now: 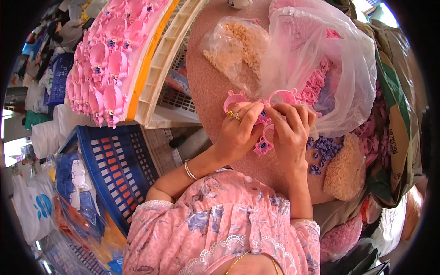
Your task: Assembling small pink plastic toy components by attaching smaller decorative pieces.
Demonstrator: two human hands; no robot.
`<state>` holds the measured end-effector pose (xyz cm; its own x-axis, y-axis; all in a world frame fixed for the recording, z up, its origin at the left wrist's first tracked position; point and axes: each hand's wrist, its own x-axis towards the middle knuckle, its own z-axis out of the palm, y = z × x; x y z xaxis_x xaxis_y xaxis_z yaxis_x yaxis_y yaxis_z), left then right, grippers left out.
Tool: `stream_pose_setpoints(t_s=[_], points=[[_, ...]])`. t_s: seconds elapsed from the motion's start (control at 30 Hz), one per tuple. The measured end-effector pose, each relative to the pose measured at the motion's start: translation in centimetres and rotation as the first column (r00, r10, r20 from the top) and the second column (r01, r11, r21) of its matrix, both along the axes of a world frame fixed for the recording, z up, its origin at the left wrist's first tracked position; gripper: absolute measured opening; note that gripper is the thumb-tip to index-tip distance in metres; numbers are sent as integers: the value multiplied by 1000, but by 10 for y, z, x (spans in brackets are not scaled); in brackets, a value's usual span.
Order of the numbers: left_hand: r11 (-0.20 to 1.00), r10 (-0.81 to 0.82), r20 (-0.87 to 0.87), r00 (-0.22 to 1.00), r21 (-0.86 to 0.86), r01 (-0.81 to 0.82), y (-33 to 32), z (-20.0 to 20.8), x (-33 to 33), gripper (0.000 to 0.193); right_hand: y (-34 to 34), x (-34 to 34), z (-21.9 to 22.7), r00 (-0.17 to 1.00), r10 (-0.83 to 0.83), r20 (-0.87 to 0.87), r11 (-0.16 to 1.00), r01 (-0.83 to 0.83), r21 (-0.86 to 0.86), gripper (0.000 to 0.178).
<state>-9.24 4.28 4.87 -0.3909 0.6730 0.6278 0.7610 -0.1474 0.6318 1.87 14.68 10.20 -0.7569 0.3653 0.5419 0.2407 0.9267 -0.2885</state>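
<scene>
Both my hands meet over the round table, fingers bent and pinched around a pink plastic toy piece [263, 147] with ring-shaped parts and small blue bits. My left hand [236, 133], with a gold ring on one finger, grips it from the left. From the right, my right hand [292, 130] pinches the same piece near its middle. One pink ring part rises above the left fingers, another above the right, and a third hangs between the hands. My fingertips hide where the parts join.
A large clear bag [353, 87] of pink parts lies beyond my right hand, beside a smaller bag of tan pieces [247, 46]. Small blue parts [324, 151] and a tan heap [346, 169] sit at right. Pink pieces fill a board [107, 59] above a cream crate [160, 91]; a blue basket [114, 156] stands left.
</scene>
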Motion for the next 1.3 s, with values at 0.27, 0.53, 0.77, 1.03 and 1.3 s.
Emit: stream_pose_setpoints(t_s=[0.27,0.53,0.77,1.03,1.3], points=[[1000,16,51,999,9,-16,-7,2,-3,54,5,3,8,992,-71,-101,997,68,-41,26],[1000,5,48,999,16,-6,-27,-6,-7,55,3,-13,9,993,102,67,994,-99,-38,20],[915,403,184,896,-59,-400,-51,-14,-33,59,40,-73,-18,987,-6,162,999,11,-31,18],[852,523,160,837,-98,-514,-50,-26,-53,62,42,-101,-51,829,109,548,994,-99,-48,7],[844,532,98,841,-133,-519,-46,-32,-62,61,40,-85,-39,987,24,161,968,17,-250,8]])
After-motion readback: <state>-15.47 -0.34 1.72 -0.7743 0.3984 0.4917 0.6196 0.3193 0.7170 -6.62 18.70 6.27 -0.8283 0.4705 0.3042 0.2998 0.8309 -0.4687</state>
